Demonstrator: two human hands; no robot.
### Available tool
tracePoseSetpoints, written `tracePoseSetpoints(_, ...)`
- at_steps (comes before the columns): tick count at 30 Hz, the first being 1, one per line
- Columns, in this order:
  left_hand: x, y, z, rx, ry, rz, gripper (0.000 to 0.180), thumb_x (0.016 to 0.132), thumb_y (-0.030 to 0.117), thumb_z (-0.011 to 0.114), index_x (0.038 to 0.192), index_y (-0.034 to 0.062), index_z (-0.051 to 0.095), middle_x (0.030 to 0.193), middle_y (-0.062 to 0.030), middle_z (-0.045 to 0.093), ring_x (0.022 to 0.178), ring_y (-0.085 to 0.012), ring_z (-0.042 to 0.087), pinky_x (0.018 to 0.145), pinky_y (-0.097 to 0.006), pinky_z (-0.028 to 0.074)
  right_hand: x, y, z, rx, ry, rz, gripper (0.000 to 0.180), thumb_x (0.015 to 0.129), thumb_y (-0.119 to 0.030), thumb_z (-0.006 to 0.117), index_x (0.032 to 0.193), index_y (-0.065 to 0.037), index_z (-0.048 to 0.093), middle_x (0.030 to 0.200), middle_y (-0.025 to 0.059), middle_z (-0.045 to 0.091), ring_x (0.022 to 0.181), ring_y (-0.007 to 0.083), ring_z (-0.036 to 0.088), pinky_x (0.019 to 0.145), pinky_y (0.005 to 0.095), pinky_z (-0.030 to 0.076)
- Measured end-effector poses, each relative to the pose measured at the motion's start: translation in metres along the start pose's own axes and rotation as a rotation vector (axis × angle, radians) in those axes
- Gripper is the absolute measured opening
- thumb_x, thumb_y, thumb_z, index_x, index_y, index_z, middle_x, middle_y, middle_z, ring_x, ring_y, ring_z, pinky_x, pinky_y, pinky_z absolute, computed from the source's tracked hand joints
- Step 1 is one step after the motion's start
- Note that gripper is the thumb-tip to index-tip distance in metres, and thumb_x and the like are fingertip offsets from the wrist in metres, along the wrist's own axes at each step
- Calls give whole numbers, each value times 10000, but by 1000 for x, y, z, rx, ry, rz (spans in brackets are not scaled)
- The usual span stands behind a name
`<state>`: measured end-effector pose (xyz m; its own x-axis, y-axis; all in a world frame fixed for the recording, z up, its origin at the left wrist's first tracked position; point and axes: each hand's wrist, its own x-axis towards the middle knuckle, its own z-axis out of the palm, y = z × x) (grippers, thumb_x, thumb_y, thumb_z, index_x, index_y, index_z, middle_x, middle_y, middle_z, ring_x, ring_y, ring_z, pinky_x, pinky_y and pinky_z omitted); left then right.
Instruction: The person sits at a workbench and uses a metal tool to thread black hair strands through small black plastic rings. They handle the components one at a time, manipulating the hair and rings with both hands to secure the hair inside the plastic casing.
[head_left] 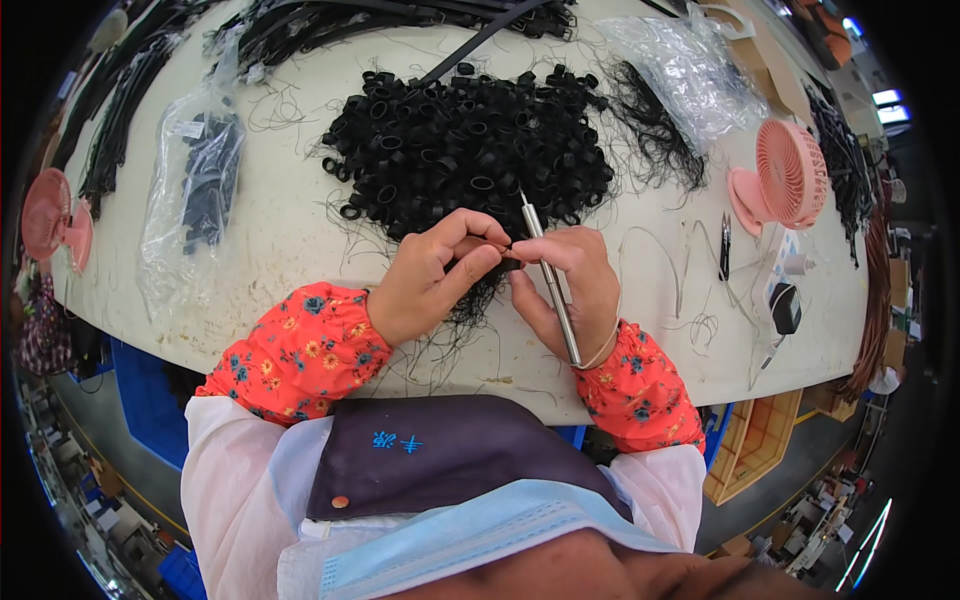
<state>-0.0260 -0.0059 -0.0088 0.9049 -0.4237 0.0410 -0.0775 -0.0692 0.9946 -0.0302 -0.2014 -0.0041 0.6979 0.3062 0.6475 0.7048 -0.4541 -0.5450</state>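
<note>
My left hand [440, 275] has thumb and forefinger pinched together at a small black loop [512, 264], mostly hidden by the fingertips. My right hand [580, 285] meets it there, its fingertips at the loop's other side. Across the right palm lies a slim silver pen-shaped tool [552, 285] with a thin pointed tip, tilted up and away from me. Just beyond both hands rises a heap of black loops [460, 150], the tool's tip close to its near edge. Loose black threads [470, 305] lie under the hands.
Pink fans stand at the left [47, 215] and right [790, 175]. A clear plastic bag [190, 190] with black pieces lies left of the heap. Black straps [400, 30] lie at the back. Dark tweezers [725, 247] and a white power strip [782, 262] are at the right.
</note>
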Motion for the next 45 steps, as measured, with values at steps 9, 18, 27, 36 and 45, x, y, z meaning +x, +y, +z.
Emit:
tracePoseSetpoints(9, 8, 0, -9, -155, -100, -125, 145, 893, 73, 633, 996, -28, 648, 855, -61, 683, 787, -78, 623, 727, -222, 489, 1, -4, -6, 36, 3, 76, 367, 656, 14, 702, 996, -94, 614, 834, 55, 624, 739, 245, 584, 723, 356, 425)
tracePoseSetpoints(18, 4, -1, -5, -223, -80, -96, 77, 944, 69, 553, 981, 2, 546, 893, -24, 629, 840, -44, 559, 738, -213, 451, 1, -3, -2, 63, -54, 34, 361, 665, 6, 718, 996, -95, 615, 818, 39, 626, 758, 234, 589, 720, 349, 442)
tracePoseSetpoints(27, 3, -9, -1, -173, 11, 29, 75, 974, 82, 507, 977, 7, 500, 886, -27, 580, 816, -70, 595, 708, -214, 466, -3, -16, -7, 519, -30, 475, 228, 886, -51, 603, 1110, -17, 572, 912, 82, 651, 862, 174, 624, 792, 313, 478)
tracePoseSetpoints(36, 2, -8, -1, -181, 1, 2, 83, 981, 80, 490, 989, -3, 486, 864, -44, 594, 789, -104, 642, 698, -227, 490, -3, -1, -18, 890, -65, 529, 248, 998, -178, 470, 1026, 37, 591, 759, 78, 618, 707, 140, 621, 719, 281, 492)
tracePoseSetpoints(45, 1, -6, -3, -106, -14, -3, 89, 980, 90, 494, 992, 2, 488, 860, -43, 588, 788, -100, 626, 700, -231, 485, -3, -2, -17, 893, -98, 543, 253, 1002, -191, 473, 1020, 31, 591, 793, 73, 612, 714, 128, 616, 708, 268, 486)
